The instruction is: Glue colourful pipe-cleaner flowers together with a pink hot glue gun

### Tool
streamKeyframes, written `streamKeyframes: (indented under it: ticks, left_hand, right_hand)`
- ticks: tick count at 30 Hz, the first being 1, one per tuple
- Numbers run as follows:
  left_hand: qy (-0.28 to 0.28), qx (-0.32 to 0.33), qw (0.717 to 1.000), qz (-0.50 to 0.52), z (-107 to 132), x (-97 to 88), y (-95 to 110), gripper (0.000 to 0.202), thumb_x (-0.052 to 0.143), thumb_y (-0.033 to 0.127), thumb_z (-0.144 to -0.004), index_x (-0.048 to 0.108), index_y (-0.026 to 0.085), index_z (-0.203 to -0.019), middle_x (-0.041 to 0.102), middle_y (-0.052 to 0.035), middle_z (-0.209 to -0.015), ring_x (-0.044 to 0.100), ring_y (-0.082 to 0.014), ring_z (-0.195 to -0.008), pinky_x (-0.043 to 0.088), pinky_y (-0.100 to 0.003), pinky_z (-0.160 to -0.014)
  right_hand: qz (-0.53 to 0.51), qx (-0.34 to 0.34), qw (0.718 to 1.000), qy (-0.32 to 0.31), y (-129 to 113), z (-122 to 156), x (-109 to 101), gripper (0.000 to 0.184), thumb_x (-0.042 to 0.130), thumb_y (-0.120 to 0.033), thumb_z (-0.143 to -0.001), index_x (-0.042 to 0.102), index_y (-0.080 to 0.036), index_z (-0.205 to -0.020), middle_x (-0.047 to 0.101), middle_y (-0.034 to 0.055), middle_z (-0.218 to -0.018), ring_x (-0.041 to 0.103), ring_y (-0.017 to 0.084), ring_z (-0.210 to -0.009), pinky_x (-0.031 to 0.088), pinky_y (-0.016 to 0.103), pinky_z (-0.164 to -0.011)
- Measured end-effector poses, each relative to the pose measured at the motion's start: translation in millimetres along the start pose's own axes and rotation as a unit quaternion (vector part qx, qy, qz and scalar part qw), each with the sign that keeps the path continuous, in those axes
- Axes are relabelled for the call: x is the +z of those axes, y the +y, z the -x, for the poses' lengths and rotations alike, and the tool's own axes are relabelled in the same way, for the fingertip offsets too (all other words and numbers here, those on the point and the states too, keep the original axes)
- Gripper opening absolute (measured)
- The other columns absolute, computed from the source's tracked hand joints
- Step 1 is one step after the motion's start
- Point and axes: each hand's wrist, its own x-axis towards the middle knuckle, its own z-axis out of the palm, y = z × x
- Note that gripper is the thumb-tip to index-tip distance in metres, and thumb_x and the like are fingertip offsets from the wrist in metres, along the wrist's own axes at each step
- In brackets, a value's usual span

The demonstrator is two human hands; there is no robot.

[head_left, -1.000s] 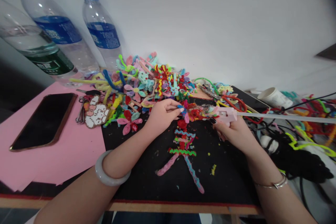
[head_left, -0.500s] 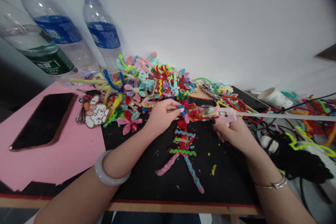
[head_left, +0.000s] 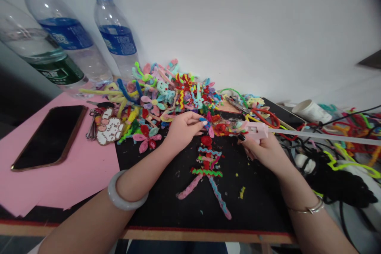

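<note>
My left hand point(head_left: 186, 129) pinches a small pipe-cleaner flower point(head_left: 210, 131) with blue, pink and red petals. Closed around a pale pink hot glue gun point(head_left: 257, 130), my right hand point(head_left: 264, 151) points its nozzle left toward the flower; fluffy coloured fibres cover the front end. A long white glue stick point(head_left: 324, 136) sticks out of the gun's back. Below both hands a pipe-cleaner figure point(head_left: 206, 162) lies flat, with a red round top, wavy blue and green crosspieces and two splayed legs, one pink and one blue. Whether the nozzle touches the flower is unclear.
Behind the hands rises a heap of pipe-cleaner flowers point(head_left: 166, 91). Red-handled scissors point(head_left: 264, 117) lie at the back right, near a white paper cup point(head_left: 311, 111) and cables. At left are a phone point(head_left: 50, 137) on pink paper point(head_left: 89, 182), keys and several bottles point(head_left: 116, 35).
The flower in my left hand has turned slightly, its pink petal shifting. The glue stick's rear end has dipped a little. Both hands stay almost in place.
</note>
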Motion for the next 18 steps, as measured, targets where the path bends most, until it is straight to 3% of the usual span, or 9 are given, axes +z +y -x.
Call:
streamKeyframes:
  ticks: [4, 11, 18]
  left_hand:
    - [0.020, -0.012, 1.000, 0.013, 0.3, 0.3, 1.5, 0.018, 0.068, 0.024, -0.068, 0.060, 0.015, -0.080, 0.066, -0.0010, -0.071, 0.065, -0.0120, -0.068, 0.054, -0.023, -0.062]
    - [0.011, -0.003, 1.000, 0.011, 0.4, -0.2, 1.2, 0.017, 0.067, 0.024, -0.069, 0.060, 0.015, -0.081, 0.065, -0.0006, -0.072, 0.064, -0.0108, -0.067, 0.054, -0.021, -0.061]
    - [0.012, 0.017, 1.000, -0.007, 0.7, 0.5, 0.6, 0.020, 0.068, 0.026, -0.068, 0.060, 0.015, -0.082, 0.065, -0.0016, -0.075, 0.063, -0.0116, -0.069, 0.054, -0.022, -0.061]
  right_hand:
    - [0.025, -0.026, 0.999, 0.017, -1.3, 0.2, 2.0, 0.035, 0.050, -0.039, -0.082, 0.045, -0.020, -0.053, 0.049, -0.0011, -0.041, 0.045, 0.012, -0.041, 0.034, 0.024, -0.042]
    - [0.016, -0.068, 0.997, 0.035, -4.0, -0.5, 5.8, 0.020, 0.050, -0.034, -0.083, 0.053, -0.018, -0.070, 0.048, -0.0032, -0.044, 0.046, 0.013, -0.044, 0.035, 0.024, -0.043]
    - [-0.018, -0.018, 1.000, 0.000, -0.2, 0.3, 6.0, 0.031, 0.050, -0.037, -0.083, 0.045, -0.020, -0.058, 0.047, -0.0035, -0.041, 0.043, 0.010, -0.038, 0.033, 0.023, -0.040]
